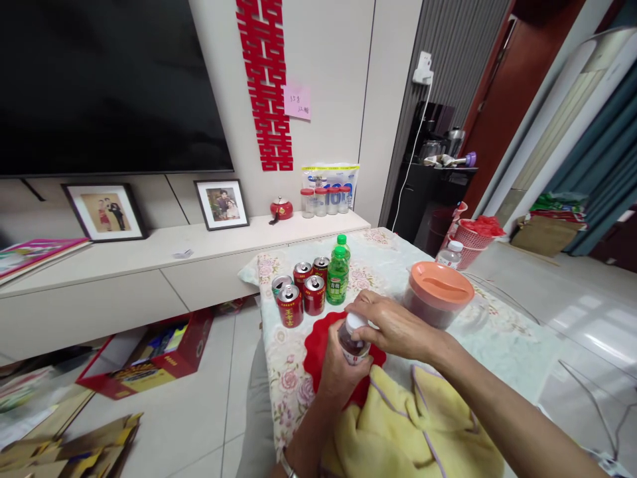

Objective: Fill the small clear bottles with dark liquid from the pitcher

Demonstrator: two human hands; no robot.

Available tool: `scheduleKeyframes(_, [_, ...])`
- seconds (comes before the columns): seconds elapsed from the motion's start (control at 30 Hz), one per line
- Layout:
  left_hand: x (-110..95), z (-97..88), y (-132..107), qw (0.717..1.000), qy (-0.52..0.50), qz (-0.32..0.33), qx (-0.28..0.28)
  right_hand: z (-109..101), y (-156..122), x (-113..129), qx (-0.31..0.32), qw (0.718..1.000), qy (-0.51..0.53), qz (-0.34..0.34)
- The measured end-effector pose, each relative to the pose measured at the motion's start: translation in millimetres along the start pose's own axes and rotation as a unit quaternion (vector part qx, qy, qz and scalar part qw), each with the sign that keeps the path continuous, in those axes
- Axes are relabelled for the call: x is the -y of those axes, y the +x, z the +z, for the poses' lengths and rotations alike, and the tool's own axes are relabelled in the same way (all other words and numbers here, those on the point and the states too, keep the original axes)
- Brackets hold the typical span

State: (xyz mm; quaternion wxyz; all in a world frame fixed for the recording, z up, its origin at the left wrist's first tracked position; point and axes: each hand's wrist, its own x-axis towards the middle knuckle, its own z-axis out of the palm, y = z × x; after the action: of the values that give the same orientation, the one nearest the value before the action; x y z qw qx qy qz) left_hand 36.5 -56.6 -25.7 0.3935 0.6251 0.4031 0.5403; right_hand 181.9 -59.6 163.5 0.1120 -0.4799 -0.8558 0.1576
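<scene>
My left hand (341,372) is wrapped round a small clear bottle (352,345) holding dark liquid, held over a red mat (318,348) on the table. My right hand (391,325) is closed over the bottle's white cap (356,322). A yellow towel (403,431) lies under my forearms. Beyond the bottle stand several red drink cans (301,295) and green bottles (338,272). A clear pitcher with an orange lid (436,289) stands just right of my hands.
The table wears a floral cloth (286,378) and a glass top. A white TV cabinet (149,265) with framed photos, jars and a red teapot runs along the wall. A red box (149,362) and cardboard lie on the floor at left. A pink basket (472,236) sits at right.
</scene>
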Motion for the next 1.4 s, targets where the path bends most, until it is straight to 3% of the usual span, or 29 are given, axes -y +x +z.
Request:
scheduleKeyframes(0.17, [-4.2, 1.7, 1.5, 0.999, -0.013, 0.016, -0.029, 5.5, -4.9, 8.9, -0.029, 0.997, -0.036, 0.062])
scheduleKeyframes(0.4, [-6.7, 1.8, 1.9, 1.000, -0.003, 0.013, -0.029, 5.8, -12.8, 6.1, -0.011, 1.000, -0.005, -0.003])
scheduleKeyframes(0.63, [-2.9, 2.4, 0.2, 1.000, -0.002, 0.013, -0.028, 13.9, -4.8, 13.5, -0.057, 0.995, -0.034, 0.079])
scheduleKeyframes(0.93, [-4.2, 3.9, 1.7, 0.999, 0.018, 0.016, -0.044, 12.2, -10.0, -9.2, -0.026, 0.998, 0.057, -0.024])
scheduleKeyframes(1.3, [-9.0, 4.3, 1.5, 0.999, -0.017, 0.013, -0.036, 42.4, -11.6, -3.1, -0.156, 0.977, 0.123, 0.074])
scheduleKeyframes(1.4, [-9.4, 4.1, 2.3, 0.999, 0.002, 0.009, -0.043, 42.1, -11.1, -16.8, -0.136, 0.967, 0.207, 0.056])
